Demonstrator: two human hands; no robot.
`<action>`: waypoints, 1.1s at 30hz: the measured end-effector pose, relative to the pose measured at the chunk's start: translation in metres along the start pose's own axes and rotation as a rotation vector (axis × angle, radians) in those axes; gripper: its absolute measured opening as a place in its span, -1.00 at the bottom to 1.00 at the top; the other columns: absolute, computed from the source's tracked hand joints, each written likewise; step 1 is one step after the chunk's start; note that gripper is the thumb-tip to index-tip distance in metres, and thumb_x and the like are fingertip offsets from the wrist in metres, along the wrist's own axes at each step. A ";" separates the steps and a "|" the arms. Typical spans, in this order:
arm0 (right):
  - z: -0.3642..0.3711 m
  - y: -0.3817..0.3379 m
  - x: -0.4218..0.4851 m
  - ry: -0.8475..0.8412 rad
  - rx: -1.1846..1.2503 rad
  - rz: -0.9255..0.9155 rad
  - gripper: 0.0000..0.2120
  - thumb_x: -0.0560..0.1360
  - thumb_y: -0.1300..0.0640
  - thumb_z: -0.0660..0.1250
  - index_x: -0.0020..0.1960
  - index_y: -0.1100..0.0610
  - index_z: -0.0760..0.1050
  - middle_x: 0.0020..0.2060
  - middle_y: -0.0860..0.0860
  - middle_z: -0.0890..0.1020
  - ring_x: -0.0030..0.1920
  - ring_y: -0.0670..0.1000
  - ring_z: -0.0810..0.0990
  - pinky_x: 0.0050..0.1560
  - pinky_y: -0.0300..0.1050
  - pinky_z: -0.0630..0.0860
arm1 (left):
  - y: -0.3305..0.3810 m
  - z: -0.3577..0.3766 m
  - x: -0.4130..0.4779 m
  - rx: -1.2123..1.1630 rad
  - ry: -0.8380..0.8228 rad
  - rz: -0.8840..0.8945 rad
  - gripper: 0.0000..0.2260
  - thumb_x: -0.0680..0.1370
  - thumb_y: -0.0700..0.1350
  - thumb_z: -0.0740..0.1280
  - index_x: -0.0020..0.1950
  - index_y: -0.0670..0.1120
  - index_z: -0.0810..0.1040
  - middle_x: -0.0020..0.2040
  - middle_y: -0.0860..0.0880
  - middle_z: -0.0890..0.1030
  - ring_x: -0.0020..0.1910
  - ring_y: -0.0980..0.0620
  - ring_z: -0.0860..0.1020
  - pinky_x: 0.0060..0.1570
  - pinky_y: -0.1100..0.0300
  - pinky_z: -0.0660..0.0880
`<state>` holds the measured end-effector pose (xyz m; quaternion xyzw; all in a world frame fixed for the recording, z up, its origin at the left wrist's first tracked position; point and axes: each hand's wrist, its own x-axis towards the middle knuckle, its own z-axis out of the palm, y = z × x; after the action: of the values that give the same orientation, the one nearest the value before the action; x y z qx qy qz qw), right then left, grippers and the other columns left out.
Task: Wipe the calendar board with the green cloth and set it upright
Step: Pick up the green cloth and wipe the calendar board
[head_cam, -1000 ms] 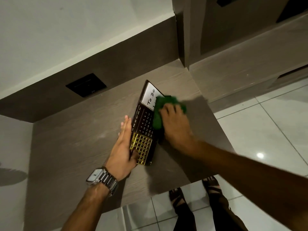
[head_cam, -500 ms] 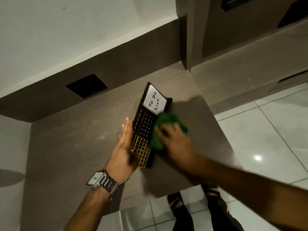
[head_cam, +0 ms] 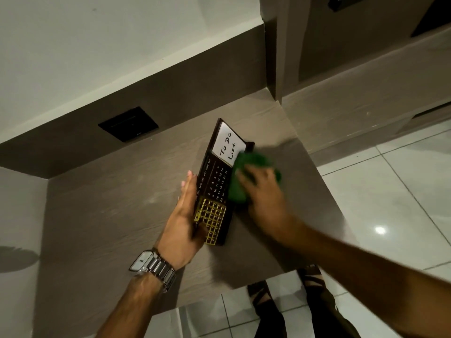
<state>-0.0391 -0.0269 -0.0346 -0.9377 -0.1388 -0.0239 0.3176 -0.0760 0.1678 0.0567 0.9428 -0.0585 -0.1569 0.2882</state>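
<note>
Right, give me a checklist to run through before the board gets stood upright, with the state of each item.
1. Left hand steadying the calendar board along its left edge: ok.
2. Green cloth under the right hand and on the board's face: ok.
3. White "To Do List" panel readable and mostly uncovered: ok.
4. Board's face wiped clean all over: cannot tell, the cloth and hand hide its right side.
5. Board upright: not ok, it is tilted on the shelf.
6. Bare shelf beside the board to stand it on: ok.
</note>
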 end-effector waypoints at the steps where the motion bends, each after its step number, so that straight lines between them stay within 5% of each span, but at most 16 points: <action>1: 0.005 -0.011 -0.023 -0.042 0.048 -0.090 -0.26 0.27 0.32 0.49 0.42 0.13 0.38 0.35 0.23 0.44 0.27 0.30 0.36 0.04 0.28 0.54 | -0.001 0.001 0.000 0.002 0.000 0.001 -0.01 0.41 -0.42 0.34 0.54 0.11 -0.25 0.57 0.07 -0.20 0.55 0.03 -0.14 0.39 0.33 0.07; 5: -0.009 -0.014 -0.034 0.058 0.287 -0.112 -0.26 0.28 0.38 0.42 0.42 0.08 0.35 0.36 0.08 0.47 0.24 0.11 0.31 0.09 0.21 0.54 | -0.003 0.001 0.000 -0.013 0.028 -0.015 0.01 0.39 -0.38 0.44 0.55 0.14 -0.15 0.57 0.10 -0.15 0.54 0.07 -0.10 0.40 0.05 -0.01; 7: -0.024 -0.015 -0.014 0.205 0.343 -0.078 -0.28 0.33 0.35 0.36 0.44 0.05 0.30 0.39 0.05 0.43 0.30 0.09 0.28 0.19 0.20 0.48 | -0.004 0.001 -0.001 -0.071 0.084 -0.034 -0.03 0.38 -0.41 0.43 0.54 0.17 -0.02 0.58 0.09 -0.07 0.52 0.08 -0.02 0.35 0.19 0.28; 9: -0.031 -0.024 -0.001 0.224 0.270 -0.186 -0.27 0.32 0.31 0.37 0.45 0.02 0.28 0.42 0.03 0.40 0.37 0.13 0.26 0.25 0.19 0.40 | -0.004 0.001 -0.002 -0.130 0.155 -0.073 -0.10 0.36 -0.46 0.42 0.52 0.16 0.15 0.55 0.04 0.15 0.45 0.16 0.15 -0.09 0.71 0.34; 11: -0.027 -0.030 0.003 0.142 0.138 -0.378 -0.25 0.30 0.30 0.42 0.44 0.01 0.31 0.44 0.03 0.39 0.41 0.18 0.26 0.26 0.19 0.35 | -0.004 0.003 -0.006 -0.165 0.216 -0.120 -0.19 0.36 -0.46 0.41 0.41 0.22 0.31 0.32 0.16 0.48 0.20 0.44 0.42 -0.22 0.70 0.35; 14: -0.023 -0.021 0.013 0.071 0.015 -0.509 -0.32 0.30 0.34 0.49 0.38 0.07 0.44 0.39 0.06 0.46 0.39 0.24 0.34 0.22 0.26 0.41 | -0.006 0.006 -0.010 -0.191 0.200 -0.186 -0.33 0.43 -0.40 0.40 0.37 0.22 0.40 0.02 0.17 0.63 -0.14 0.39 0.58 -0.30 0.54 0.47; 22: -0.051 0.005 0.086 0.347 0.234 -0.026 -0.49 0.39 0.44 0.33 0.31 0.18 0.50 0.27 0.15 0.55 0.25 0.19 0.46 0.18 0.20 0.48 | -0.004 0.003 -0.012 -0.201 0.092 -0.213 -0.39 0.51 -0.27 0.35 0.46 0.17 0.27 -0.09 0.20 0.53 -0.24 0.45 0.55 -0.46 0.51 0.45; 28: -0.031 -0.040 0.030 0.037 0.023 -0.405 -0.28 0.21 0.32 0.50 0.35 0.10 0.45 0.32 0.07 0.52 0.23 0.25 0.41 0.08 0.15 0.46 | -0.007 0.000 -0.011 -0.150 0.097 -0.152 -0.42 0.49 -0.26 0.38 0.27 0.35 0.35 -0.09 0.22 0.60 -0.19 0.17 0.63 -0.40 0.30 0.58; 33: -0.068 -0.011 0.082 0.232 0.149 -0.012 -0.43 0.41 0.39 0.37 0.39 0.14 0.41 0.33 0.14 0.49 0.26 0.16 0.41 0.21 0.17 0.46 | -0.011 0.002 -0.011 -0.189 0.053 -0.157 -0.32 0.51 -0.24 0.35 0.45 0.31 0.18 -0.01 0.27 0.51 -0.23 0.42 0.57 -0.41 0.32 0.61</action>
<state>0.0399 -0.0392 0.0377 -0.9017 -0.1082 -0.1235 0.4000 -0.0869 0.1774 0.0518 0.9168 0.0381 -0.1589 0.3643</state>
